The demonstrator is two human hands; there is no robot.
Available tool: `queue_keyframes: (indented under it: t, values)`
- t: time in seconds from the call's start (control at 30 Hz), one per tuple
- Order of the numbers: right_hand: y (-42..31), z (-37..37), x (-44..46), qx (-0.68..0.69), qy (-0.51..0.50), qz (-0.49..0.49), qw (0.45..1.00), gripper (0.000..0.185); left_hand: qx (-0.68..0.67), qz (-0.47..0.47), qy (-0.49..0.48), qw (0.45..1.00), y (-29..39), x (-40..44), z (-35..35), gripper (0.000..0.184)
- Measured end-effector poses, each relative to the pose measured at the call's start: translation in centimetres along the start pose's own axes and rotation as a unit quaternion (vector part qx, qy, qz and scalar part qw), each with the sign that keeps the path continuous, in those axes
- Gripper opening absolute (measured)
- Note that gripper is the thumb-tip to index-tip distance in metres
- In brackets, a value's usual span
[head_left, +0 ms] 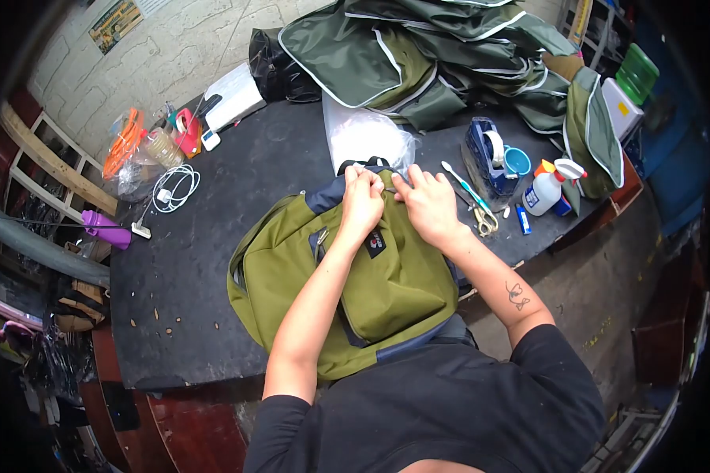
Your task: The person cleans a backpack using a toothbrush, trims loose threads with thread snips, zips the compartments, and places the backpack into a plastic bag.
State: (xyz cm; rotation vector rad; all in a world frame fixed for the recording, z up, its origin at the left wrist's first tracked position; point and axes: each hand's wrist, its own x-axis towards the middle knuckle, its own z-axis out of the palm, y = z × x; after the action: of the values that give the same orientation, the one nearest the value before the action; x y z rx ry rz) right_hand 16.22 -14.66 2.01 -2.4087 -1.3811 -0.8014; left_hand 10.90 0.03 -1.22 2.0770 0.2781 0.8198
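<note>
An olive green backpack [402, 296] with navy trim lies at the table's near edge, its top pointing away from me. A dark logo patch and a short slanted zipper show on its front. My left hand [363, 201] is closed in a pinch over the top of the bag; whatever sits between its fingertips is hidden. Just to the right, my right hand [430, 206] has its fingers bent over the bag's top edge, gripping the fabric there. Beyond both hands a black strap loop [367, 164] sticks up.
Green fabric pieces with white edging [450, 63] are piled at the back. On the right are a tape dispenser [489, 158], scissors [485, 221], a toothbrush [464, 185] and a spray bottle [546, 189]. A white cable [177, 189] and purple bottle [106, 230] are left on the black table [189, 276].
</note>
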Motion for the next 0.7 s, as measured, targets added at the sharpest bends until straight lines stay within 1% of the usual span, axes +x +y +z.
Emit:
queue_keyframes:
  t: [0.07,0.13,0.17,0.2,0.23,0.27,0.3,0.33,0.37,0.4,0.43,0.47,0.5,0.57,0.6,0.63,0.67,0.7]
  values:
    - [0.3,0.0,-0.3,0.006,-0.009,0.003,1.000,0.032,-0.033,0.018,0.038,0.999,0.1,-0.1,-0.3,0.004]
    - [1.2,-0.7,-0.8,0.073,0.036,0.108,0.991,0.030,0.020,0.052,0.116,0.992,0.1,-1.2,-2.6,0.006]
    - [1.8,-1.0,-0.9,0.108,0.057,0.159,0.980,0.028,-0.085,0.018,0.126,0.988,-0.7,-2.3,-4.5,0.008]
    - [2.3,-1.8,-1.4,0.141,0.055,0.212,0.966,0.028,-0.170,-0.029,0.150,0.973,1.5,-3.8,-7.6,0.010]
    - [2.9,-2.4,-2.2,0.174,0.053,0.264,0.947,0.028,-0.140,-0.052,0.228,0.962,2.1,-5.7,-10.4,0.011]
    - [3.9,-2.4,-3.4,0.193,0.046,0.278,0.940,0.030,-0.030,-0.047,0.296,0.954,1.7,-8.1,-13.9,0.011]
    - [4.8,-2.2,-4.8,0.213,0.037,0.292,0.932,0.032,0.074,-0.085,0.357,0.927,0.2,-10.9,-17.5,0.013]
    - [5.6,-2.1,-6.3,0.238,0.019,0.299,0.924,0.034,0.165,-0.124,0.418,0.885,-1.6,-14.3,-21.2,0.014]
    - [6.3,-1.9,-7.7,0.262,0.001,0.307,0.915,0.036,0.211,-0.126,0.451,0.858,-3.9,-18.8,-24.9,0.014]
    - [7.1,-0.8,-9.6,0.270,-0.006,0.298,0.916,0.036,0.346,-0.299,0.445,0.770,-2.6,-22.7,-27.6,0.028]
    - [7.8,1.0,-11.7,0.303,0.016,0.301,0.904,0.037,0.350,-0.303,0.450,0.763,-2.2,-25.4,-27.9,0.028]
    - [7.9,2.1,-12.5,0.335,0.041,0.306,0.890,0.039,0.420,-0.317,0.448,0.723,-1.6,-27.5,-28.2,0.034]
    - [7.5,2.4,-12.3,0.338,0.037,0.303,0.890,0.039,0.486,-0.331,0.441,0.678,-1.1,-29.2,-28.3,0.040]
    - [6.2,2.8,-12.1,0.430,-0.003,0.361,0.827,0.039,0.608,-0.348,0.415,0.581,0.3,-29.9,-28.5,0.053]
    - [5.5,2.8,-12.1,0.470,-0.024,0.390,0.791,0.038,0.323,-0.310,0.470,0.761,0.3,-28.8,-27.4,0.050]
    - [4.7,3.0,-11.6,0.470,-0.026,0.389,0.792,0.038,-0.001,-0.234,0.471,0.850,-0.2,-27.0,-25.3,0.048]
    - [3.6,3.3,-10.6,0.491,-0.011,0.389,0.780,0.036,-0.229,-0.219,0.392,0.864,1.5,-23.5,-22.4,0.041]
    - [2.5,3.7,-9.6,0.511,0.004,0.389,0.767,0.035,-0.397,-0.227,0.275,0.846,1.2,-21.3,-20.1,0.037]
